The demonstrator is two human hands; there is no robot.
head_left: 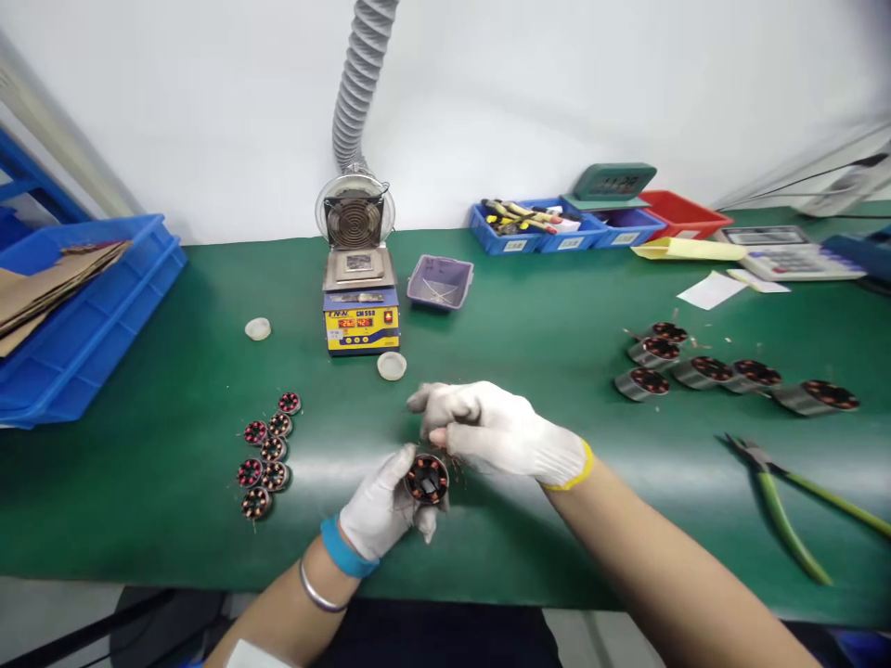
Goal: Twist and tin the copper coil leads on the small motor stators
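My left hand [386, 501], in a white glove with a blue cuff, is closed around a motor stator [427, 479]. Its round face, with copper windings and a dark centre, is turned up toward me. Just above and to the right, my right hand [480, 422], in a white glove with a yellow hem, has its fingers curled together and a bare thumb tip showing. Thin wires stick out between the stator and this hand; what the fingertips pinch is hidden. Small stators [274, 449] stand in a cluster at left, and larger stators [710, 369] at right.
Green-handled pliers [772, 492] lie open at right. A solder pot [362, 320] stands behind my hands under a grey hose [366, 74], near a purple tray [440, 282] and white caps [392, 366]. Blue bins [511, 243] line the back; a blue crate [104, 315] is at left.
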